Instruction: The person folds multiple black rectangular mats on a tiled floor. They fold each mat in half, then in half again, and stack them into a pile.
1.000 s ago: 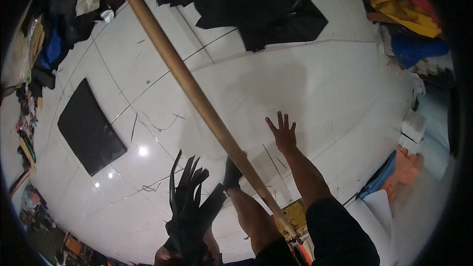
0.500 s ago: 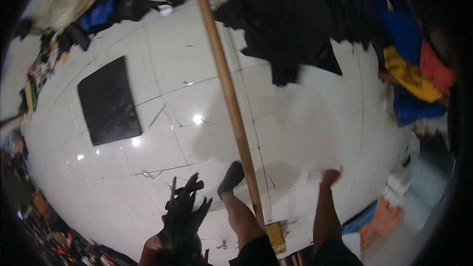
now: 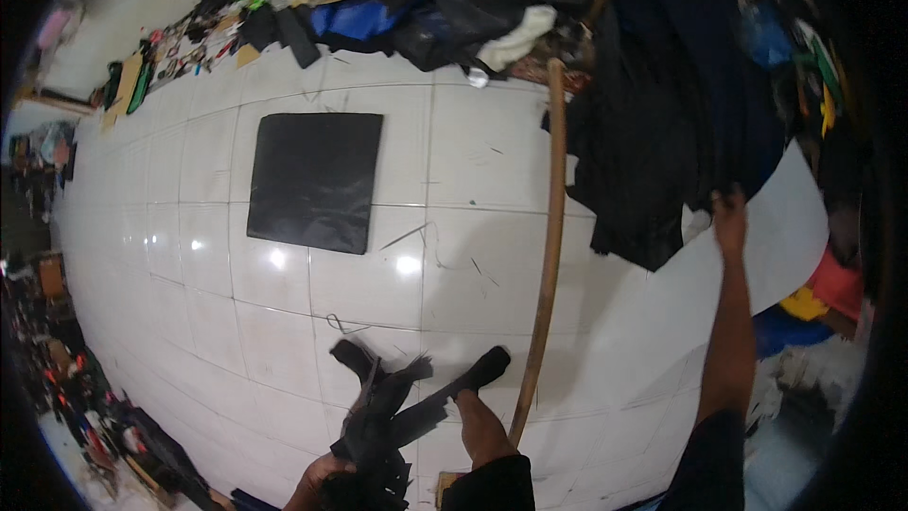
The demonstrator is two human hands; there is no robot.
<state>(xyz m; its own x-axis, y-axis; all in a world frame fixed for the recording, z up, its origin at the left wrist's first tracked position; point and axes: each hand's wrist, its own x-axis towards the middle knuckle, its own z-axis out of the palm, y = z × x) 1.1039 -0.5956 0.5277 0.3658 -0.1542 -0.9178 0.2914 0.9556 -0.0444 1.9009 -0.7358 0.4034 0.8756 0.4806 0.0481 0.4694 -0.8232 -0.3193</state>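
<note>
My left hand (image 3: pixel 326 468), low in the view, is closed around a bunch of black strips (image 3: pixel 378 421) with ragged ends. My right arm stretches forward to the right, and my right hand (image 3: pixel 729 203) is at the lower edge of a pile of black cloth (image 3: pixel 634 151). Its fingers appear to pinch the cloth, though the fingertips are partly hidden. A large white sheet (image 3: pixel 653 322) lies beneath that forearm, its upper edge by the cloth. On the tiles to the left sits a flat black rectangular piece (image 3: pixel 317 185).
A long wooden pole (image 3: pixel 553 227) runs from the cloth pile toward my legs. My dark-covered foot (image 3: pixel 490 369) stands beside it. Blue and black fabrics (image 3: pixel 378 14) line the far edge; yellow cloth (image 3: pixel 804 303) lies at right. Thin scraps (image 3: pixel 407 237) dot the tiled floor (image 3: pixel 208 265).
My right hand has moved forward from near my knees to the black cloth. The view has swung right, and the white sheet now shows plainly. My left hand still holds the strips.
</note>
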